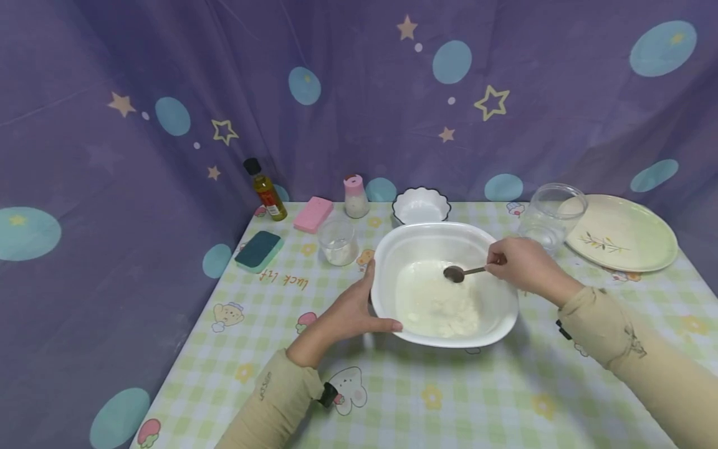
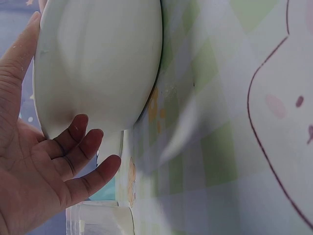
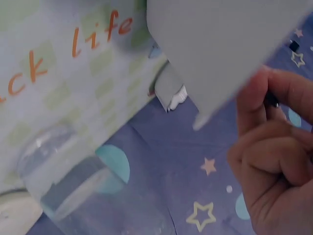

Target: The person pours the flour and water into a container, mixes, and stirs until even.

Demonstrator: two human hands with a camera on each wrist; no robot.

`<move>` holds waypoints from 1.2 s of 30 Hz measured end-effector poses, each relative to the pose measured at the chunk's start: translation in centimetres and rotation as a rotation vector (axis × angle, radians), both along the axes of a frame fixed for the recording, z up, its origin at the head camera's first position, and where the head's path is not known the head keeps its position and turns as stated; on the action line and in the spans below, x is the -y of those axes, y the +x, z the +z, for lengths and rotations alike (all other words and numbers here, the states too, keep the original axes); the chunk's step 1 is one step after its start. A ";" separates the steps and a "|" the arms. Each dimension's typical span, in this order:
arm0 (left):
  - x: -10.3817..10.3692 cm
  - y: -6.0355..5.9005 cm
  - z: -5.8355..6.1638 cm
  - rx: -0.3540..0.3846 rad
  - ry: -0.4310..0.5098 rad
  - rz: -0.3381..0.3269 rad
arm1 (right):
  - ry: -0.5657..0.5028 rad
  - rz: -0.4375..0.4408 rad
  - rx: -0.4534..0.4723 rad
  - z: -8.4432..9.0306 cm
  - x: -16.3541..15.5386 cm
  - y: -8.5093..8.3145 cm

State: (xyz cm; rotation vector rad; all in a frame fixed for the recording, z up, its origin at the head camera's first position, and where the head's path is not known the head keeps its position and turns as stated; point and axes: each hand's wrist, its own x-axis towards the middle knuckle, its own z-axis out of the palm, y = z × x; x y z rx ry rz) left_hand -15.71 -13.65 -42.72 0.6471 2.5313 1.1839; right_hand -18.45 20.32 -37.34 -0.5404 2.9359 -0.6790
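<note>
A white basin point(image 1: 499, 312) sits on the table, with pale milky batter point(image 1: 432, 299) in its bottom. My left hand point(image 1: 350, 312) holds the basin's left side, the thumb on the near rim and the fingers against the outer wall. In the left wrist view several curved fingertips point(image 2: 90, 142) lie at the underside of the basin point(image 2: 102, 58). With thumb and fingers, my right hand point(image 1: 524, 265) pinches the handle of a small brown spoon point(image 1: 454, 274). Its dark bowl hangs over the batter. In the right wrist view the basin wall point(image 3: 215, 44) hides the spoon.
Behind the basin stands a scalloped white bowl point(image 1: 422, 206). To the left are a clear cup point(image 1: 338, 240) with white powder, a pink-topped shaker point(image 1: 356, 196), a pink sponge point(image 1: 313, 214), a green sponge point(image 1: 259, 251) and an oil bottle point(image 1: 266, 193). A clear jar point(image 1: 552, 215) and oval plate point(image 1: 645, 240) stand right.
</note>
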 end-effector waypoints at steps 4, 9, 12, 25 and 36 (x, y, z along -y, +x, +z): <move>0.0 0.0 0.1 -0.002 0.003 0.001 | 0.024 0.039 0.057 0.8 -0.9 0.5; 0.0 0.0 0.1 -0.002 -0.006 0.002 | 0.032 0.110 0.137 1.5 -1.7 1.2; 0.0 0.0 0.2 0.000 -0.008 0.003 | 0.018 0.143 0.214 1.6 -1.7 1.3; 0.0 0.0 0.0 -0.002 -0.014 0.008 | -0.137 0.258 0.205 -0.5 1.5 1.9; 0.0 0.0 0.0 -0.012 0.005 -0.009 | -0.148 0.186 -0.009 -2.2 4.1 1.5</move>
